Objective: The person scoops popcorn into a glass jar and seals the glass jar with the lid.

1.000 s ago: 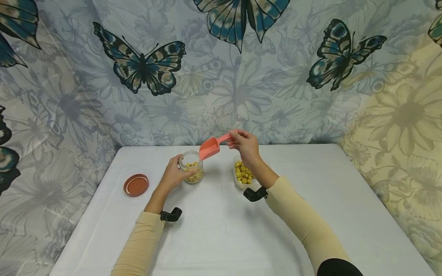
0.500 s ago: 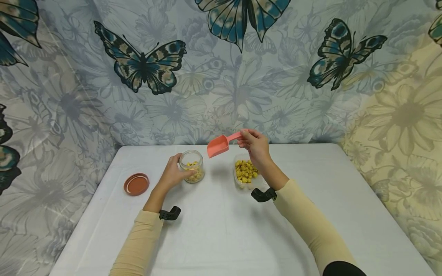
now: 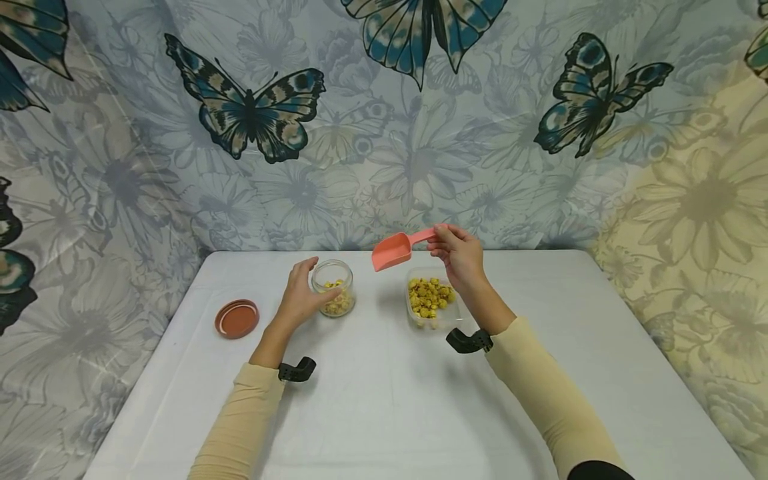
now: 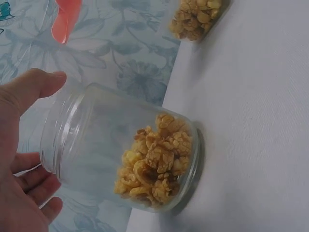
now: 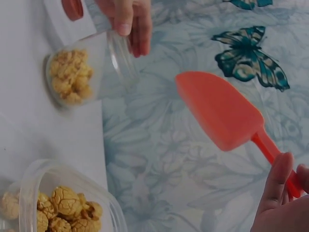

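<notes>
Glass jar (image 4: 111, 130), just one, upright on the one white table (image 3: 384, 400). One clear plastic tub (image 3: 451, 315) sits right of it. Two hands: left hand (image 3: 299, 293) has fingers loosely spread around the jar (can't tell if touching), right hand (image 3: 461, 260) is pinching one coral scoop (image 3: 393, 251) in the air. One reddish-brown lid (image 3: 237, 319) off left. Popcorn (image 3: 429, 297) in both containers, too piled up to count.

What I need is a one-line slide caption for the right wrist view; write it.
A red scoop held aloft, with popcorn in both the open glass jar and the plastic tub.
</notes>
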Demonstrator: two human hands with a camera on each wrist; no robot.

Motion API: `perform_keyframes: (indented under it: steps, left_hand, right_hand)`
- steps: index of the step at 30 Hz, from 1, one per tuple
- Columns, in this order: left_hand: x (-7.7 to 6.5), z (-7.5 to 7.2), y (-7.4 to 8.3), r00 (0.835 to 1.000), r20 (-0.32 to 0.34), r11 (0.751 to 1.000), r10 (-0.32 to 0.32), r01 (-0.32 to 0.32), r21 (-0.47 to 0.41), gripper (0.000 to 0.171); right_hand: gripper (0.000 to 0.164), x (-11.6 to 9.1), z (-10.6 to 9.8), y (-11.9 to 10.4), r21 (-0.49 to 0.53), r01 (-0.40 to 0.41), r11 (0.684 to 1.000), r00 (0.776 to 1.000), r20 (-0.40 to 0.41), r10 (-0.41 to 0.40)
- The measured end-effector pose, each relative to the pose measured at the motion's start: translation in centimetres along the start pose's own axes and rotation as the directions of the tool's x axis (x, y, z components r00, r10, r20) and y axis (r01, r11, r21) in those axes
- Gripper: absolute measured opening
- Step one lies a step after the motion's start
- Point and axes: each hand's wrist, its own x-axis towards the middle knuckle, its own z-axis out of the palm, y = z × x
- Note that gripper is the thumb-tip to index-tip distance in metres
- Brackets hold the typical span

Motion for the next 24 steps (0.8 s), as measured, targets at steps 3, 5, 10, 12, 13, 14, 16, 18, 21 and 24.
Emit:
perform_keyframes:
  steps: [3,5,10,12,13,14,16,18,21,24]
  left_hand:
    - [-0.1,0.0,0.3,0.999,-0.017,0.999,0.032,-0.032,0.006,0.090]
    - [-0.2,0.0,0.4,0.998,-0.021,0.998,0.058,-0.058,0.008,0.089]
    - [-0.1,-0.1,0.8,0.993,-0.005,0.993,0.115,-0.115,0.016,0.088]
    - [0.0,-0.1,0.9,0.992,0.002,0.992,0.122,-0.122,0.014,0.088]
    - [0.0,-0.1,1.0,0.992,0.005,0.992,0.124,-0.124,0.011,0.088]
    - [0.0,0.0,1.2,0.992,0.007,0.992,0.122,-0.122,0.006,0.087]
    - [-0.1,0.1,1.4,0.993,0.004,0.993,0.121,-0.121,-0.005,0.087]
    - [-0.2,0.2,1.6,0.992,-0.003,0.991,0.129,-0.129,-0.018,0.087]
    - [-0.3,0.4,1.9,0.986,-0.022,0.986,0.162,-0.163,-0.033,0.085]
    - [-0.4,0.6,2.3,0.979,-0.043,0.979,0.198,-0.200,-0.044,0.083]
  right_hand:
    - [0.016,-0.2,-0.4,-0.3,0.008,0.001,1.000,1.000,-0.011,0.000]
    - [0.016,-0.3,-0.6,-0.4,0.009,0.004,1.000,1.000,-0.017,-0.004]
    - [0.012,-0.5,-1.0,-0.6,0.040,0.020,0.999,0.999,-0.035,-0.019]
    - [0.011,-0.6,-1.2,-0.7,0.053,0.022,0.998,0.999,-0.045,-0.020]
    - [0.011,-0.6,-1.4,-0.7,0.063,0.020,0.998,0.999,-0.048,-0.017]
    - [0.011,-0.7,-1.5,-0.7,0.069,0.016,0.997,0.999,-0.052,-0.012]
    - [0.010,-0.7,-1.8,-0.8,0.080,0.012,0.997,0.998,-0.056,-0.007]
    - [0.010,-0.8,-2.0,-1.0,0.091,0.013,0.996,0.998,-0.063,-0.007]
    - [0.011,-0.9,-2.4,-1.1,0.116,0.022,0.993,0.997,-0.073,-0.013]
    - [0.013,-1.0,-2.8,-1.2,0.121,0.032,0.992,0.996,-0.084,-0.022]
